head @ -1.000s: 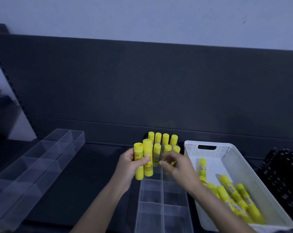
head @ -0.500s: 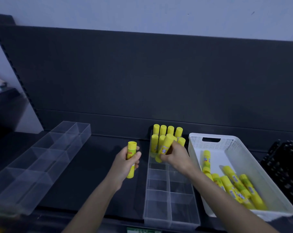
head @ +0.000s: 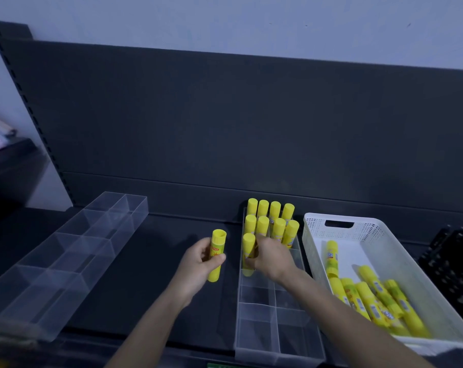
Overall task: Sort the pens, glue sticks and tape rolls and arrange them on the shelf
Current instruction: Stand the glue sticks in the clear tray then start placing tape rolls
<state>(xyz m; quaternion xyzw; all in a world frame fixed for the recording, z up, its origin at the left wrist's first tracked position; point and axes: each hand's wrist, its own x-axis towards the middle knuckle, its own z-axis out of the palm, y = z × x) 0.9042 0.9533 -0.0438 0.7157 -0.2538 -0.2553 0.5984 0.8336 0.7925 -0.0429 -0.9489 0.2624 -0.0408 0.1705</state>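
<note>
Glue sticks, head view only. One glue stick (head: 216, 254) upright in left grip (head: 198, 264), cap up; fingers curled round lower body, thumb across front. Held above dark shelf (head: 150, 288), just left of centre clear tray (head: 257, 341), not touching it.

In right grip (head: 271, 257): other glue stick (head: 248, 251), near upright, cap up, fingers clasped round mid body. Btm end down inside a left-hand compt of centre clear tray, third row from back. Can't tell if base touches tray floor.

Right behind it: eight standing glue sticks (head: 274, 220), two rows of four, caps up, packed close in the back compts, near back panel (head: 251, 128).

White basket (head: 371, 229) just right of tray, perforated walls w/ handle slot at far end. Loose glue sticks (head: 376, 304) lying inside, most piled toward near right corner, one farther back along left wall.

Second clear tray (head: 73, 251) at left of shelf, set at an angle, well apart from centre tray.

Black objs (head: 453, 266) at far right edge, too dim to ID.
</note>
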